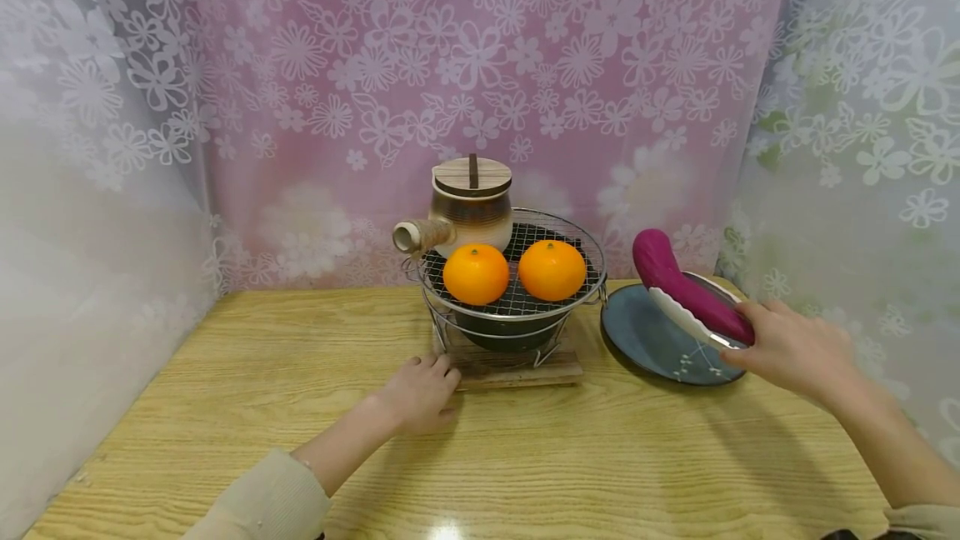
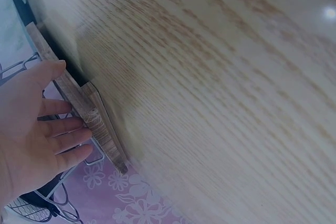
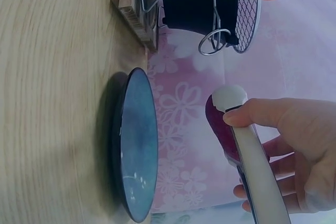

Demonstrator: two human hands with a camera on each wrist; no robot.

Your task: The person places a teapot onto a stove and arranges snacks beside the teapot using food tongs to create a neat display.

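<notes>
My right hand (image 1: 798, 348) grips a pair of white-tipped tongs (image 1: 678, 319), thumb on one arm and fingers on the other side. Between the tongs a purple eggplant (image 1: 690, 297) is held tilted, above a blue-grey plate (image 1: 633, 327). The right wrist view shows the tongs (image 3: 262, 174) and part of the eggplant (image 3: 223, 132) apart from the plate (image 3: 139, 145). My left hand (image 1: 420, 394) rests at the left front corner of a wooden board (image 1: 517, 375). In the left wrist view its fingers (image 2: 68, 140) lie loosely extended against the board's edge.
On the board stands a dark stove in a wire frame, topped by a round wire grill (image 1: 517, 307). Two oranges (image 1: 476, 275) and a clay teapot (image 1: 472, 215) with wooden lid and side handle sit on the grill. Floral curtains (image 1: 480, 65) surround the wooden table (image 1: 525, 473).
</notes>
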